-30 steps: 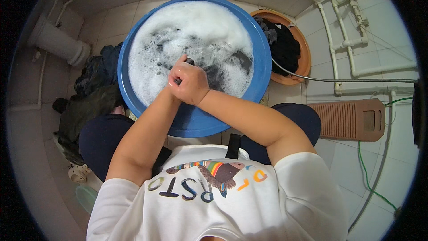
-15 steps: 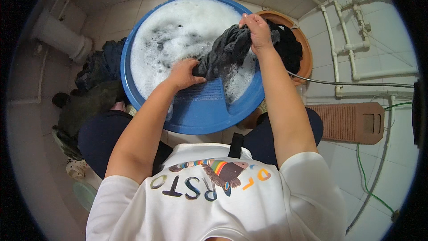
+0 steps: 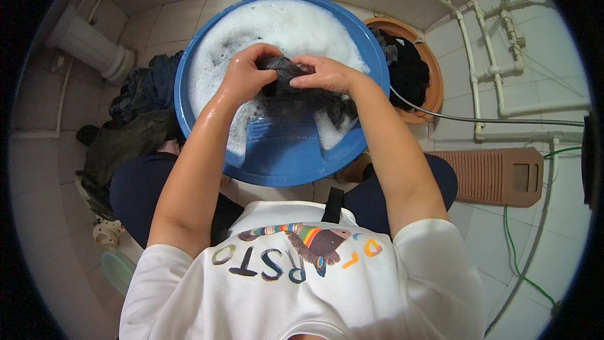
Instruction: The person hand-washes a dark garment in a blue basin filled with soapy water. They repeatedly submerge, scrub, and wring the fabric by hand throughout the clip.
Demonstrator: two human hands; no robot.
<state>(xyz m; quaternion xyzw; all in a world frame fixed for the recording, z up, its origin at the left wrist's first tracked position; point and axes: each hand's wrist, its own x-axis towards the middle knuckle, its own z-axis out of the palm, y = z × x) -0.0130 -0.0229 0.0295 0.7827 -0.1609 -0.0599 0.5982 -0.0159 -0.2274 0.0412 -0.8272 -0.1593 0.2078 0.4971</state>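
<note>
The person's left hand [image 3: 247, 75] and right hand [image 3: 330, 75] both hold one dark cloth [image 3: 296, 97] above the middle of the blue tub [image 3: 286, 176]. The left hand is half closed, with the cloth between its curved fingers and its thumb. The right hand has a flatter shape, and it pinches the cloth between thumb and fingers.

Half a second ago, the right hand was raised at the far right edge of the tub and stretched the cloth upward, while the left hand was lower, beside the ribbed slope [image 3: 283, 135]. Now the hands are near each other, and the cloth is bunched at the upper end of this slope, with a loose part lying toward the tub's right edge. More of the ribs can be seen.

Some fingertips are hidden in the folds, so I cannot tell how firm the grip is. The kind of garment is also hard to make out. The white foam [image 3: 283, 19] covers the water toward the far edge, and whatever lies under it is hidden.
</note>
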